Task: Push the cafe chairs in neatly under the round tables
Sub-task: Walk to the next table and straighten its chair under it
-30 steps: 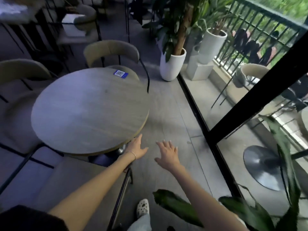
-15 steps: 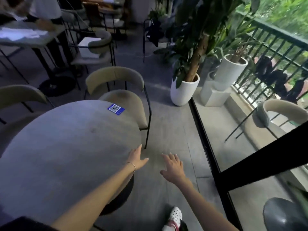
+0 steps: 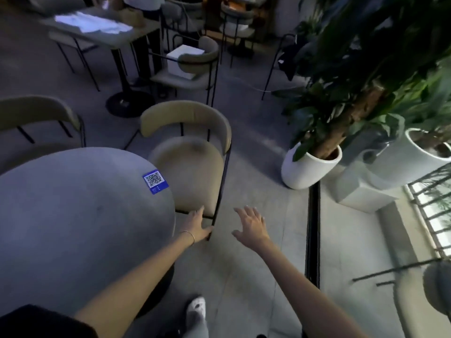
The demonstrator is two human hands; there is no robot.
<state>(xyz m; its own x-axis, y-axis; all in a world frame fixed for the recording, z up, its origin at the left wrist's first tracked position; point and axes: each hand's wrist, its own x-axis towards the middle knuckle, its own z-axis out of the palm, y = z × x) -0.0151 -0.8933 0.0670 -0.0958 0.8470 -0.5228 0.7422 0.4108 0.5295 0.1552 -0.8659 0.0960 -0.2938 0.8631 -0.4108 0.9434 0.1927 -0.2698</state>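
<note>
A round grey table (image 3: 73, 228) with a blue QR sticker (image 3: 155, 181) fills the lower left. A beige cafe chair (image 3: 190, 167) with a curved backrest and thin black legs stands at the table's far right edge, its seat partly under the tabletop. My left hand (image 3: 196, 225) is in front of the chair's near black leg, fingers apart; whether it touches the leg is unclear. To its right, my right hand (image 3: 251, 224) hovers over the floor, fingers spread, holding nothing. A second beige chair (image 3: 41, 115) stands at the table's far left.
Two white planters (image 3: 310, 172) (image 3: 402, 164) with large leafy plants stand at the right beside a black door track (image 3: 313, 230). A balcony railing (image 3: 429, 211) is at the far right. Another table (image 3: 102, 32) and a chair carrying a white box (image 3: 185, 62) stand behind. My foot (image 3: 196, 309) is on the floor below.
The view has moved forward around the table toward the beige chair. Both hands have come closer to the chair, and my left hand has reached its near leg.
</note>
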